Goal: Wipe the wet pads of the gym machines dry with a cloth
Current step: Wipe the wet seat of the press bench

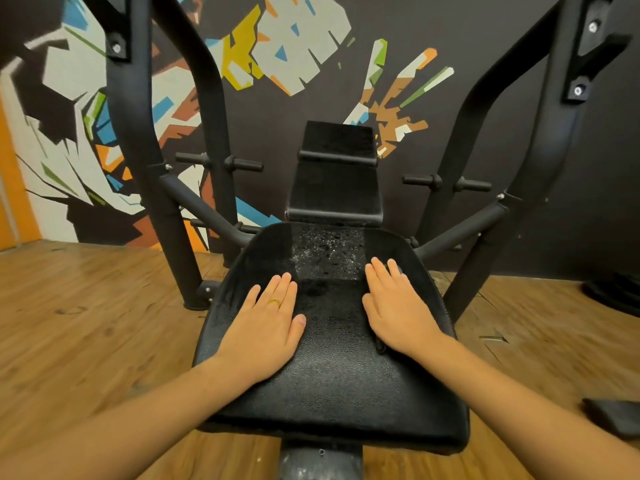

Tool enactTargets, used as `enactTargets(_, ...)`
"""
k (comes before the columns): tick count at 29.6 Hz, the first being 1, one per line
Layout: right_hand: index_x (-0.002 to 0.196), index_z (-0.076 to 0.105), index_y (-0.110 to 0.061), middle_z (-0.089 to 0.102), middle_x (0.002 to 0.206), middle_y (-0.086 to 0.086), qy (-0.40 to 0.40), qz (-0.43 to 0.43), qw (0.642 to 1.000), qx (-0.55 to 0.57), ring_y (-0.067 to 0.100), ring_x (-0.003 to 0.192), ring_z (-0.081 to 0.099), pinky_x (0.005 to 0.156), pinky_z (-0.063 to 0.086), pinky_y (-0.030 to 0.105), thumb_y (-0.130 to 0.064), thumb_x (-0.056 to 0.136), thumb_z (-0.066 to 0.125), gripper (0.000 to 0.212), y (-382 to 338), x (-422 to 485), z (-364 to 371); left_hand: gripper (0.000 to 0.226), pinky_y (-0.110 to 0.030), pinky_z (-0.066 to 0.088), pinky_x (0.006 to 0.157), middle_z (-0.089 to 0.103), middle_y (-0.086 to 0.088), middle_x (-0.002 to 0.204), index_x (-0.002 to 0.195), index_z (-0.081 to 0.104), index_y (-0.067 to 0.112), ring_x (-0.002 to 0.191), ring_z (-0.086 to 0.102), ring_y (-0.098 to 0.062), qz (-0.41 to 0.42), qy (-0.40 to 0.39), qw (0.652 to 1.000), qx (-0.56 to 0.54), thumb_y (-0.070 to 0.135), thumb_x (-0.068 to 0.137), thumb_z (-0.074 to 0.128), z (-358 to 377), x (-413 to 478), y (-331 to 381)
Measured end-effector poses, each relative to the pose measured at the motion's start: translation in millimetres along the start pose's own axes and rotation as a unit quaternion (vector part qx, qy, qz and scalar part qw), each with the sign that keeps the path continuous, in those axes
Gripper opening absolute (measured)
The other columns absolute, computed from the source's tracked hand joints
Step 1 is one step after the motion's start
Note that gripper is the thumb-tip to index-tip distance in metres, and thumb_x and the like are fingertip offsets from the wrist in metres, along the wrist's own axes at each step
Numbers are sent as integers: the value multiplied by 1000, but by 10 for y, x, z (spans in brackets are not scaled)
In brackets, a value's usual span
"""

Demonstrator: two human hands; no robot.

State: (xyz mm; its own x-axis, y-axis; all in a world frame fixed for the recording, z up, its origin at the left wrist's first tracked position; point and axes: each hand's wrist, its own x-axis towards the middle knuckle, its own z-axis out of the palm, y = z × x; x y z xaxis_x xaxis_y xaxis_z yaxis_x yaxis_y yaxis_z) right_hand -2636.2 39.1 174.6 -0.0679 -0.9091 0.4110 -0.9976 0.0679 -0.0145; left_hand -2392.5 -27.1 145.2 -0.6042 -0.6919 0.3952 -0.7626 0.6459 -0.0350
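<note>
Lengthways toward wall (433, 22), seat pad (332, 375) under left hand (266, 327), right hand (398, 306).

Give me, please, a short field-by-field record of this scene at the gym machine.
setting: black machine frame on a wooden floor, mural wall behind
seat pad: black, with water droplets on its far middle part
back pad: black, rising behind the seat pad
left hand: flat on the seat pad's left side, fingers straight, gold ring on one finger
right hand: flat on the seat pad's right side, fingers straight
cloth: none in either hand
unclear: dark object on the floor at right
</note>
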Motion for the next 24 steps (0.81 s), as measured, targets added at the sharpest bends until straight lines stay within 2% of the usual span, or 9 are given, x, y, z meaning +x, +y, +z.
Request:
enactTargets(3, 160, 14, -5, 10, 169, 11, -13, -4, 1000, 11, 33, 156, 3, 125, 10, 41, -30, 109, 30, 60, 45, 79, -26, 90, -37, -5, 122, 2, -5, 170, 162, 7, 13, 156, -2, -17, 0, 3, 1000, 4, 57, 86, -12, -6, 26, 13)
enactTargets(7, 157, 19, 0, 15, 166, 17, -15, 14, 1000, -8, 40, 152, 11, 121, 23, 49, -28, 108, 33, 59, 131, 641, 22, 93, -38, -7, 122, -1, -4, 170, 162, 3, 13, 156, -5, -17, -4, -16, 1000, 15, 61, 83, -12, -37, 39, -8)
enactTargets(10, 154, 24, 1, 17, 165, 17, -23, 31, 999, -7, 41, 151, 13, 118, 27, 50, -25, 106, 35, 55, 193, 924, -4, 100, -41, -4, 124, 0, -6, 170, 162, 3, 12, 157, -4, -19, -17, -31, 999, 15, 69, 81, -9, -105, 147, -114)
enactTargets(15, 153, 26, 0, 24, 162, 15, -2, 14, 1000, -6, 42, 150, 16, 118, 27, 48, -25, 105, 37, 55, 82, 609, 27, 92, -47, -1, 126, -3, -6, 170, 162, 2, 12, 156, -5, -20, -35, -49, 998, 5, 75, 96, 13, -137, 252, -305)
enactTargets(19, 159, 20, -2, 16, 167, 14, -32, 2, 999, 6, 38, 154, 9, 123, 15, 45, -26, 108, 33, 57, 23, 415, 55, 106, -44, -3, 126, -4, -4, 170, 162, 2, 14, 156, -7, -18, -37, -42, 998, 10, 82, 81, -7, -65, 178, -329)
enactTargets(24, 157, 23, -1, 20, 166, 15, -12, 26, 1000, -2, 42, 152, 12, 122, 20, 48, -25, 109, 33, 54, 219, 1013, -11, 114, -41, -5, 125, -5, -1, 170, 162, 0, 16, 156, -7, -16, -42, -13, 999, -24, 83, 72, -17, -62, 225, -284)
